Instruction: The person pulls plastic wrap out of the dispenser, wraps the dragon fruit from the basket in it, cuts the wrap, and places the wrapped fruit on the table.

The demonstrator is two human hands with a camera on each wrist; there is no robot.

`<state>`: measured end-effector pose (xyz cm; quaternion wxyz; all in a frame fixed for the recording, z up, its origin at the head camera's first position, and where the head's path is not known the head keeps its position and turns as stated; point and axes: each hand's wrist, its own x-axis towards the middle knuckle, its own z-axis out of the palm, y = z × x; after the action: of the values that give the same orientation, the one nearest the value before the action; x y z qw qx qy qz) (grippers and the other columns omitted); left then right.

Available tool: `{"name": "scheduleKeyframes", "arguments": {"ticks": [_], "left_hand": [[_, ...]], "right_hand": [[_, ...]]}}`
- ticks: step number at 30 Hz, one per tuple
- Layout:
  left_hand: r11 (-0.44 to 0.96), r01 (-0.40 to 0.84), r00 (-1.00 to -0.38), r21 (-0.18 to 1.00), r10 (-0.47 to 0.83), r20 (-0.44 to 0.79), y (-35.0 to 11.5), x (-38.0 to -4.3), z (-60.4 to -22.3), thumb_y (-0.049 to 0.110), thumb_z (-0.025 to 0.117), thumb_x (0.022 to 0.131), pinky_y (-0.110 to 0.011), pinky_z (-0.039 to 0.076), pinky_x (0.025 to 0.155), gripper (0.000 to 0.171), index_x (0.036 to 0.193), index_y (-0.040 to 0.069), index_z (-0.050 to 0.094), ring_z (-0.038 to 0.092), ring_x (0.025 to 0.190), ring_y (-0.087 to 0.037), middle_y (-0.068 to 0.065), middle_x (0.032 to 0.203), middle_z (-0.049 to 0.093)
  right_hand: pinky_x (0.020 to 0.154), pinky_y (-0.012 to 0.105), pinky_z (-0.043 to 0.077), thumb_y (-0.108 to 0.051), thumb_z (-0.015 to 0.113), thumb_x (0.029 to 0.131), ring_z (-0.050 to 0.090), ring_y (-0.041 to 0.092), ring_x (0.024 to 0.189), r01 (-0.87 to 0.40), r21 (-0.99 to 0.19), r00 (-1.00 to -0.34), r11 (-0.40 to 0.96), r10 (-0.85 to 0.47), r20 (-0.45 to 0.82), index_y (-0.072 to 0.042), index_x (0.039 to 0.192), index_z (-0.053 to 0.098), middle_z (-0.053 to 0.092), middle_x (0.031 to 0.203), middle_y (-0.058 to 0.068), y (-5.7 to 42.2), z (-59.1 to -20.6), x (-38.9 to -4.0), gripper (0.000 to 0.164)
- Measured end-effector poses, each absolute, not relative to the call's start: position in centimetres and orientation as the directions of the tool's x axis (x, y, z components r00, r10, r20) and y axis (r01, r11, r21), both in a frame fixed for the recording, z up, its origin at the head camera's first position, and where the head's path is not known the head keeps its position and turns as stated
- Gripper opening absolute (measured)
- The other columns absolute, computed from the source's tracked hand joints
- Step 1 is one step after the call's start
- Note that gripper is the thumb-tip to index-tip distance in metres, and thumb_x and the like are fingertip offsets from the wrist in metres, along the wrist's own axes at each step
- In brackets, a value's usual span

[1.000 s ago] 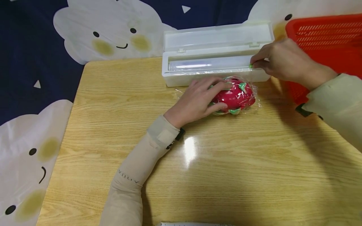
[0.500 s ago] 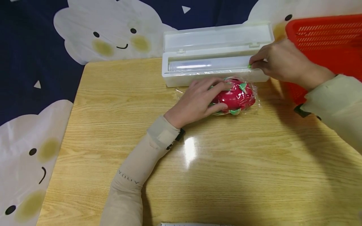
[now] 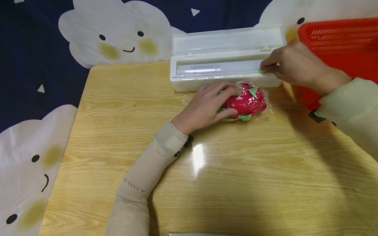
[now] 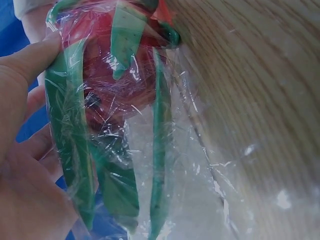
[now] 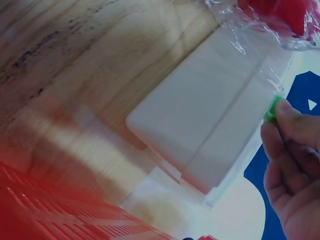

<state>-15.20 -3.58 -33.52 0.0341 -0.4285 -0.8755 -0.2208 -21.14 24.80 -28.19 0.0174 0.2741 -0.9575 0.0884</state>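
Note:
A red toy-like dragon fruit (image 3: 245,101) with green leaf tips is wrapped in clear film on the wooden table. My left hand (image 3: 203,106) holds it from the left, thumb on the near side and fingers over the far side; the left wrist view shows its long green leaves (image 4: 120,195) under crinkled film. Just behind it stands a white cling film box (image 3: 189,86), lid (image 3: 227,42) up, a roll of film (image 3: 218,68) inside. My right hand (image 3: 301,65) pinches a small green slider (image 5: 272,109) at the box's front edge, near its right end.
A red slotted plastic basket (image 3: 339,59) stands right of the box, close by my right forearm. Behind the table (image 3: 118,137) hangs a dark blue cloth (image 3: 206,13) with white clouds. A white edge of something (image 3: 203,234) shows at the bottom.
My right hand and the green slider have shifted very slightly left along the box. The left hand keeps its hold on the dragon fruit without visible movement.

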Motion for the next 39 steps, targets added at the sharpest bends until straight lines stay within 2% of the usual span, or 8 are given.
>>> {"name": "scheduleKeyframes", "arguments": {"ticks": [7, 17, 24, 39], "left_hand": [[0.534, 0.767, -0.628, 0.356, 0.736, 0.250, -3.60, -15.13, -33.51, 0.051, 0.064, 0.099, -0.047, 0.040, 0.119, 0.056, 0.147, 0.022, 0.055, 0.049, 0.144, -0.020, -0.004, 0.149, 0.055], [0.532, 0.770, -0.625, 0.352, 0.742, 0.245, -3.47, -15.26, -33.56, 0.053, 0.063, 0.099, -0.046, 0.040, 0.119, 0.059, 0.148, 0.022, 0.054, 0.049, 0.145, -0.020, -0.003, 0.150, 0.054], [0.538, 0.759, -0.634, 0.367, 0.738, 0.230, -3.75, -15.37, -33.50, 0.052, 0.062, 0.100, -0.046, 0.038, 0.123, 0.058, 0.149, 0.021, 0.053, 0.047, 0.147, -0.020, -0.004, 0.152, 0.053], [0.542, 0.747, -0.645, 0.384, 0.733, 0.219, -3.91, -15.63, -33.53, 0.051, 0.061, 0.101, -0.046, 0.037, 0.124, 0.058, 0.150, 0.021, 0.052, 0.047, 0.148, -0.022, -0.005, 0.155, 0.052]], "right_hand": [[0.053, 0.022, 0.045, -0.005, 0.079, 0.088, 0.070, 0.032, 0.072, -0.537, -0.152, -0.843, 0.830, -0.534, 0.068, 0.000, 0.104, 0.081, 0.078, 0.102, 0.024, 24.67, -27.95, -21.40, 0.016], [0.054, 0.024, 0.047, -0.005, 0.078, 0.089, 0.071, 0.035, 0.075, -0.535, -0.128, -0.843, 0.835, -0.537, 0.026, 0.001, 0.106, 0.080, 0.077, 0.105, 0.026, 24.72, -27.72, -21.40, 0.018], [0.055, 0.028, 0.048, -0.002, 0.078, 0.087, 0.073, 0.038, 0.076, -0.585, -0.121, -0.811, 0.802, -0.579, 0.084, 0.002, 0.102, 0.081, 0.078, 0.099, 0.027, 24.48, -28.15, -21.39, 0.015], [0.054, 0.026, 0.047, 0.000, 0.078, 0.086, 0.075, 0.037, 0.076, -0.590, -0.142, -0.807, 0.794, -0.578, 0.123, 0.000, 0.099, 0.082, 0.078, 0.098, 0.025, 24.34, -28.49, -21.38, 0.014]]}}
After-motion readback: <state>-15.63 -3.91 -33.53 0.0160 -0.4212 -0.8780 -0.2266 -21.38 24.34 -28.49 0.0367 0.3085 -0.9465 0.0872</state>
